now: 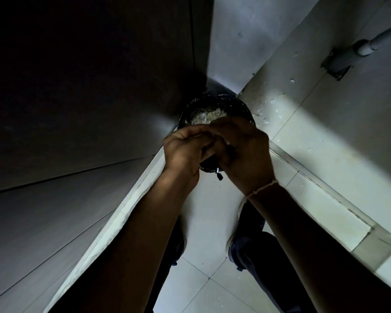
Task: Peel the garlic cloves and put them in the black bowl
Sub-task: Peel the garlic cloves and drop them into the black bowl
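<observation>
In the head view, the left hand [185, 150] and right hand [244, 152] are brought together fingertip to fingertip above a dark container [246, 111] of pale papery skins [204, 116], probably so that peelings drop in. Whether a garlic clove is pinched there cannot be told, and whether this container is the black bowl is uncertain

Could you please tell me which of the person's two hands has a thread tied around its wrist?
The right hand: a pale thread circles its wrist, while the left hand has a bare wrist.
</observation>
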`<action>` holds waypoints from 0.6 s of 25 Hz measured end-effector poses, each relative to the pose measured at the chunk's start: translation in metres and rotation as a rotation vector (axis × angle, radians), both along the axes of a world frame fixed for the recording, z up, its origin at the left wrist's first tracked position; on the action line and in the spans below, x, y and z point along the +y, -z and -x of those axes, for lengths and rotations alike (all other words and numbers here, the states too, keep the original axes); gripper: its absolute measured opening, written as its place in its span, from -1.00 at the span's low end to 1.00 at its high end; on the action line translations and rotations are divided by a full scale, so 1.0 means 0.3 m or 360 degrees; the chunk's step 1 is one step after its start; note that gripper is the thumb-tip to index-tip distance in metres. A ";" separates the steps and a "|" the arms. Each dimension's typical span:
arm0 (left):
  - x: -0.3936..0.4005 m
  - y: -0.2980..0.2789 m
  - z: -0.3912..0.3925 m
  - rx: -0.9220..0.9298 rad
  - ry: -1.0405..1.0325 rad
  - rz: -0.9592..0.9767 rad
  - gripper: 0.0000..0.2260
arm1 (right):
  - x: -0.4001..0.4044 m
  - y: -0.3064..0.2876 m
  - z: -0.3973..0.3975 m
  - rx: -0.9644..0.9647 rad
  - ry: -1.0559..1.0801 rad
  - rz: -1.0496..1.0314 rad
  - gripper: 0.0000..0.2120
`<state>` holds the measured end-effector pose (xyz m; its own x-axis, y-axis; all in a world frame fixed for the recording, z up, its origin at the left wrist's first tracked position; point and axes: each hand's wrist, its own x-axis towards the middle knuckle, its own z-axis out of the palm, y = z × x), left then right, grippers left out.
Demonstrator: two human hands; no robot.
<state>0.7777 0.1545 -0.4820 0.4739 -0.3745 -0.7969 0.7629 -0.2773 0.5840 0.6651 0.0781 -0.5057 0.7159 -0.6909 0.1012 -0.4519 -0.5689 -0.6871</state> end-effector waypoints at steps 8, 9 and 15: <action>-0.007 0.012 0.002 -0.0021 0.0013 0.0047 -0.87 | 0.010 0.017 0.004 -0.0010 0.0161 -0.0137 -0.76; -0.005 0.011 0.005 0.0007 0.0001 0.0059 -0.87 | 0.015 0.011 0.006 -0.0012 0.0224 -0.0141 -0.78; -0.003 0.022 0.022 -0.0052 0.0001 0.0076 -0.87 | 0.022 -0.008 -0.010 0.0059 0.0467 -0.0016 -0.81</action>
<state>0.7710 0.1537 -0.4888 0.4991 -0.4124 -0.7621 0.7429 -0.2491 0.6214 0.6681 0.0848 -0.5031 0.4886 -0.8696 0.0710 -0.6210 -0.4038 -0.6718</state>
